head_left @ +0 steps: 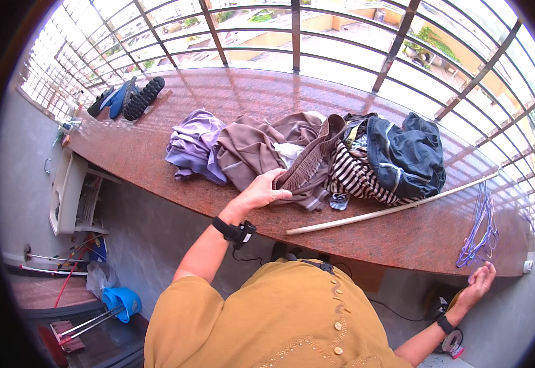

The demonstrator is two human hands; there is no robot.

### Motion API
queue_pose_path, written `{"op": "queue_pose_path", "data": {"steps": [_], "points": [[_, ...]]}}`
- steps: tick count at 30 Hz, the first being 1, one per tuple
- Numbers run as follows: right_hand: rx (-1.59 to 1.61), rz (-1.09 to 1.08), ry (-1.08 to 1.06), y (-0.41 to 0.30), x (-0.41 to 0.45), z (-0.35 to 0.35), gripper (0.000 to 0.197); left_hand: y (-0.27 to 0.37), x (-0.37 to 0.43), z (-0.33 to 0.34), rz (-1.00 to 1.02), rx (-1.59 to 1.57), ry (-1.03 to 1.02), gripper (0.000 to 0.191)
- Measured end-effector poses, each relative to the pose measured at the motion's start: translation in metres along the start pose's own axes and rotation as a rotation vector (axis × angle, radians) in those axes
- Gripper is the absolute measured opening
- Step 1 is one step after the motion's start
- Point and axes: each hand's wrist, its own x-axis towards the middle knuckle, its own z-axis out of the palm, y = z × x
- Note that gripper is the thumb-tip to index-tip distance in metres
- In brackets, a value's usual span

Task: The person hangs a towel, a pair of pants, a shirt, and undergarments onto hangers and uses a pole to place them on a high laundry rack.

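My left hand [267,188] pinches the elastic waistband of a brown garment [253,142] on the granite ledge [258,221]. A crumpled purple garment [196,142] lies to its left. On its right are a striped garment [357,172] and dark blue clothing [405,154] in a heap. At the ledge's right end hangs or lies a bunch of blue and purple wire hangers [479,230]. Just below them is my right hand [481,280], fingers curled; whether it grips a hanger cannot be told. A pale pole [364,215] rests diagonally between the clothes and the ledge's front edge.
Shoes [131,99] stand at the ledge's far left, before a metal window grille [296,37]. Below left are a white plastic rack [67,198], a blue bucket [127,303] and mops [67,338]. A black cable [396,315] runs beneath the ledge.
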Motion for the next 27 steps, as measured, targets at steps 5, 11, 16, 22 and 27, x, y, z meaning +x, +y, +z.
{"op": "queue_pose_path", "data": {"steps": [5, 11, 16, 22, 27], "points": [[-0.03, 0.092, -0.24, -0.013, -0.04, 0.053, 0.014, 0.007, -0.023, -0.049, -0.152, -0.269, -0.102, 0.044], [-0.08, -0.015, -0.425, -0.039, -0.068, 0.097, 0.014, 0.008, -0.042, -0.107, -0.026, -0.377, -0.004, 0.046], [-0.27, -0.133, -0.494, -0.061, -0.077, 0.127, 0.011, -0.006, -0.065, -0.11, -0.177, 0.325, -0.163, 0.05], [-0.28, -0.08, -0.632, -0.062, -0.085, 0.14, 0.01, -0.028, -0.053, -0.081, -0.131, 0.549, 0.196, 0.038], [-0.292, -0.098, -0.706, -0.066, -0.078, 0.133, 0.01, -0.026, -0.043, -0.068, 0.122, 0.592, 0.303, 0.033]]}}
